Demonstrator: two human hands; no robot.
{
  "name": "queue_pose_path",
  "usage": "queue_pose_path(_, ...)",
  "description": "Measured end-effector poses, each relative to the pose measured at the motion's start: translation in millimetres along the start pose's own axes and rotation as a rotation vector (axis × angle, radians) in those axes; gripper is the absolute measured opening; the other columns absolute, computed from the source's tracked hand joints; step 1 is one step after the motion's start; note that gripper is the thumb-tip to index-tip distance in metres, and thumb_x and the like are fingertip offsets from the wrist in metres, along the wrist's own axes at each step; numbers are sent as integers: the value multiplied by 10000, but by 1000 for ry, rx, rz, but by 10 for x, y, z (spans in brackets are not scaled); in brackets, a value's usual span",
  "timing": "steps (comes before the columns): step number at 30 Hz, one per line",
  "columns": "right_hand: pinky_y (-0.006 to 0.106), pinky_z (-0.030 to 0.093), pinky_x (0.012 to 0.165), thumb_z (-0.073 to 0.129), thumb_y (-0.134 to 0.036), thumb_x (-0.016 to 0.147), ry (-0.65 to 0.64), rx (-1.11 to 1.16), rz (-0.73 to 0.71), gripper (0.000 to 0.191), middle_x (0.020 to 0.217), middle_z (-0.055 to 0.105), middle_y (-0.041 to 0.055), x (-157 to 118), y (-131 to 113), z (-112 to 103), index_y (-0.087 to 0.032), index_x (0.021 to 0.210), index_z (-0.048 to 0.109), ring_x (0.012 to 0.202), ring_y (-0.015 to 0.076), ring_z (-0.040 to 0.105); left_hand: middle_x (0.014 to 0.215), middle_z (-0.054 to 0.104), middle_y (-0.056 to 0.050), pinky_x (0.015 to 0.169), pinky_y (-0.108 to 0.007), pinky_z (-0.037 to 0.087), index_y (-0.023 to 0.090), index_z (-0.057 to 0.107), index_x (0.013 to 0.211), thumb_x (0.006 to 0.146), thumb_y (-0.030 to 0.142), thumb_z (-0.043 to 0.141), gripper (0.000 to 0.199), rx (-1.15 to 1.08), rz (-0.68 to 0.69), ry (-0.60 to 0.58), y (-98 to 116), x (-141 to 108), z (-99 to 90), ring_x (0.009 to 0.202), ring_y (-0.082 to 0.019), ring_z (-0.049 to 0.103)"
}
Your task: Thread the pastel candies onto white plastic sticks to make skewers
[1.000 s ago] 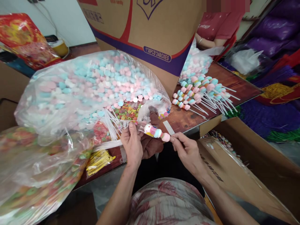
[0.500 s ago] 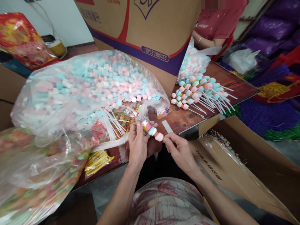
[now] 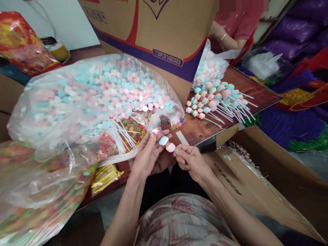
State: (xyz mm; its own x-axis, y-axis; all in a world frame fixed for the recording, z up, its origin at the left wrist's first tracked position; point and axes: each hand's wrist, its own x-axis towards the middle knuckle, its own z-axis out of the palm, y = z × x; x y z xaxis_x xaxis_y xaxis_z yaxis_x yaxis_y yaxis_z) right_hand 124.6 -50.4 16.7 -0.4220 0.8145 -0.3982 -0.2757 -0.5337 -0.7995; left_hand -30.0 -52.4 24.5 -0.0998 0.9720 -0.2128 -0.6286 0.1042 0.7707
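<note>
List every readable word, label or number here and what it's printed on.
"1*30PCS*24BOXES": large carton.
"好多多": open carton; its remaining characters are too blurred.
Large carton's other print: cut off or too blurred.
Red bag: nothing legible.

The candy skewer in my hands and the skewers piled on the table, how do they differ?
The held skewer is single; the piled skewers are many. The held skewer is between the left hand and right hand, while the piled skewers lie on the table. Both show pink and blue pieces.
</note>
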Motion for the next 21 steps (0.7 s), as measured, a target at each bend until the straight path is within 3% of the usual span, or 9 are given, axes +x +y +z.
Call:
queue_pose_path(7, 220, 159, 423, 616, -443, 865, 93, -378, -233, 330, 522, 357, -65, -43, -35, -9, -173, 687, 550, 469, 68, 241, 893, 742, -87, 787, -350, 584, 150, 653, 889, 779, 490, 745, 369, -75, 27, 112, 14, 115, 34, 924, -255, 729)
queue_pose_path(13, 236, 363, 590, 482, -307, 966, 226, -1033, -646, 240, 674, 561, -12, -61, -68, -138, -188, 783, 582, 586, 108, 473, 796, 722, -43, 819, -361, 581, 153, 624, 838, 786, 430, 755, 310, 25, 53, 131, -8, 60, 58, 886, -226, 729)
queue_pose_path(17, 252, 367, 621, 444, -233, 996, 286, -1363, -889, 233, 740, 653, 36, -23, 8, -165, -181, 826, 595, 618, 124, 562, 786, 715, -42, 847, -362, 569, 150, 623, 802, 800, 442, 736, 313, 30, 73, 130, -53, 38, 88, 911, -218, 720)
queue_pose_path(21, 267, 346, 605, 444, -226, 1006, 347, -1435, -936, 269, 674, 636, 37, 12, 166, -109, -186, 781, 586, 585, 128, 543, 848, 731, -50, 841, -356, 560, 165, 627, 843, 813, 437, 727, 291, -32, 92, 150, -125, 43, 117, 921, -211, 712)
